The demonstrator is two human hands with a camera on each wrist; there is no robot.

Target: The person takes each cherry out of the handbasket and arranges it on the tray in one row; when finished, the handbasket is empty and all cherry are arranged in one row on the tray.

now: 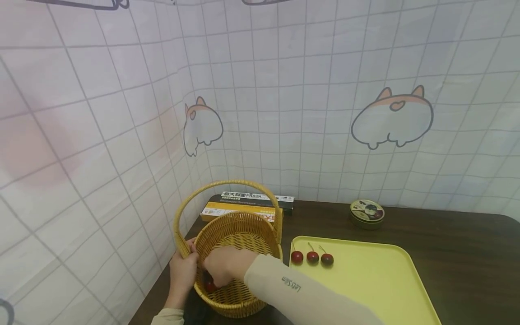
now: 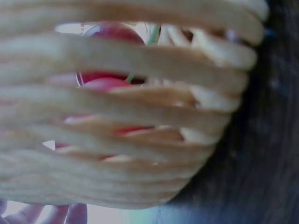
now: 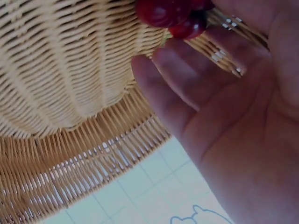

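Note:
A yellow wicker basket [image 1: 237,309] with a tall arched handle stands at the left of the table. My left hand [image 1: 183,271] grips its left side where the handle meets the rim, and some fingers [image 2: 53,214] show past the weave in the left wrist view. My right hand [image 1: 229,266] reaches down inside the basket. Dark red cherries [image 3: 163,11] cluster at its fingertips, against the basket wall; in the right wrist view its fingers are loosely extended with the palm bare. Through the weave, cherries [image 2: 105,84] and a green stem show in the left wrist view.
A yellow tray [image 1: 365,280] right of the basket carries three stemmed cherries [image 1: 312,257] in a row near its left corner. Behind the basket lie an orange box [image 1: 213,211] and a black-and-white pasta box [image 1: 286,203]. A round tin [image 1: 367,214] stands behind the tray, near the curtain.

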